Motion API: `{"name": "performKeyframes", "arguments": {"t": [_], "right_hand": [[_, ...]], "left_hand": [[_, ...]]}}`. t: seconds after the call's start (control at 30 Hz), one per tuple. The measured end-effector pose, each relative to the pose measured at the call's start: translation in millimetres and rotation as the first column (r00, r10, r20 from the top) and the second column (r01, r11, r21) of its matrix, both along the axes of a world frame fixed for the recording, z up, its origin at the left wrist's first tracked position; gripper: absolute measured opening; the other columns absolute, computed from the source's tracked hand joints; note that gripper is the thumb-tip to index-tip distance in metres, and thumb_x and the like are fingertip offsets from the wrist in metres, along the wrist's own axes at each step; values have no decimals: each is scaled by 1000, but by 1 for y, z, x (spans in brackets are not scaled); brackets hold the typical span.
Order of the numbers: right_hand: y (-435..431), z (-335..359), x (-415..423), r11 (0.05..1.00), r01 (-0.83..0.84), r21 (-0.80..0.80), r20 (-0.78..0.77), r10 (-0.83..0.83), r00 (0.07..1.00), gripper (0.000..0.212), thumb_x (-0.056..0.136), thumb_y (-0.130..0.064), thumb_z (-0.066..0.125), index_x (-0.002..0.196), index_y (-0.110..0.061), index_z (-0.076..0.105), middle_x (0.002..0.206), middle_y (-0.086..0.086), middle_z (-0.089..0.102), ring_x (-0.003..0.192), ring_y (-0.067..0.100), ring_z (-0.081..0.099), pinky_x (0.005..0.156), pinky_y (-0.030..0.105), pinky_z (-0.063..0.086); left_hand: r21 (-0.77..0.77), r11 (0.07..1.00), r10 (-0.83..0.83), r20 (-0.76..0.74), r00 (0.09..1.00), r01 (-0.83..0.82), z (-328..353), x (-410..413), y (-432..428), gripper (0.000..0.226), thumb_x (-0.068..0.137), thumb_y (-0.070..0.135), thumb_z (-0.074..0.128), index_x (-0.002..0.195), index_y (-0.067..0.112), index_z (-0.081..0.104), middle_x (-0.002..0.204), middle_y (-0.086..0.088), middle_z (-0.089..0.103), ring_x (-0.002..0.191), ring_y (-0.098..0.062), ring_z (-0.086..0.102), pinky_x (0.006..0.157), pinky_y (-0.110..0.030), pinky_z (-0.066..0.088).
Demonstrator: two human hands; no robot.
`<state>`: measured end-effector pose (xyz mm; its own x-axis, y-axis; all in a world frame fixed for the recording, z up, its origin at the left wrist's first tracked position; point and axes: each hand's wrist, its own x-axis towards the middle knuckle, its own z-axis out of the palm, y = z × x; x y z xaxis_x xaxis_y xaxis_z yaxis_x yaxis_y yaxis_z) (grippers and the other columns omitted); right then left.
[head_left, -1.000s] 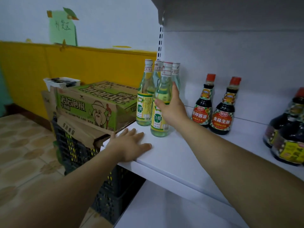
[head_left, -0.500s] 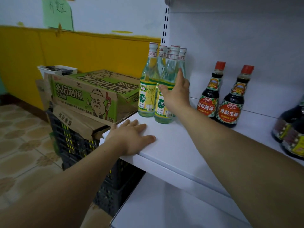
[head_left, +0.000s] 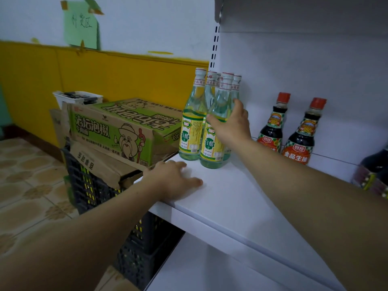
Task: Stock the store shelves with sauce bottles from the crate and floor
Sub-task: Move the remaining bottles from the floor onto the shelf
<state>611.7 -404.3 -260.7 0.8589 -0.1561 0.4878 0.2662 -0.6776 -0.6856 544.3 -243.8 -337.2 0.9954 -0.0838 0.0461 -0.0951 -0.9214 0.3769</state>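
Observation:
Several clear vinegar bottles with yellow-green labels stand grouped at the left end of the white shelf (head_left: 241, 198). My right hand (head_left: 232, 124) is wrapped around the front right vinegar bottle (head_left: 214, 141), which stands upright on the shelf next to another vinegar bottle (head_left: 192, 131). My left hand (head_left: 174, 181) lies flat, palm down, on the shelf's front left corner and holds nothing. Two dark soy sauce bottles with red caps, one (head_left: 273, 127) and the other (head_left: 302, 135), stand further right against the back panel.
A green-printed cardboard box (head_left: 117, 131) rests on flattened cardboard atop black plastic crates (head_left: 88, 185) just left of the shelf. More dark bottles (head_left: 375, 171) sit at the right edge. A lower shelf (head_left: 210, 269) lies beneath. Tiled floor (head_left: 27, 185) stretches left.
My right hand has pushed the front vinegar bottle back toward the group at the shelf's left end. My left hand has stayed flat on the shelf corner.

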Motion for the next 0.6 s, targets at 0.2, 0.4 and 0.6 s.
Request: {"name": "performKeyframes", "arguments": {"t": [0.2, 0.4, 0.6], "right_hand": [[-3, 33, 26, 997, -2, 82, -37, 5, 999, 99, 83, -61, 60, 155, -23, 2, 157, 11, 17, 141, 32, 29, 113, 43, 31], [0, 28, 43, 991, -56, 120, 6, 56, 998, 97, 84, -60, 57, 155, -29, 0, 159, 8, 18, 143, 31, 27, 114, 48, 30], [-1, 22, 49, 992, -43, 115, 41, 39, 998, 94, 85, -61, 54, 155, -31, 0, 158, 8, 20, 141, 31, 30, 113, 49, 31]], "left_hand": [[-667, 744, 166, 129, 978, -38, 12, 59, -13, 123, 38, 70, 72, 143, 26, 26, 141, -4, 47, 128, -25, 47, 105, -50, 40], [-806, 590, 110, 137, 985, 46, 5, 93, -25, 131, 59, 30, 90, 150, 25, -5, 150, 0, 34, 138, -20, 34, 113, -47, 30], [-825, 536, 19, 224, 974, 179, -1, 92, -27, 82, 71, 16, 82, 133, 20, 29, 122, 2, 59, 111, -15, 59, 97, -35, 46]]}}
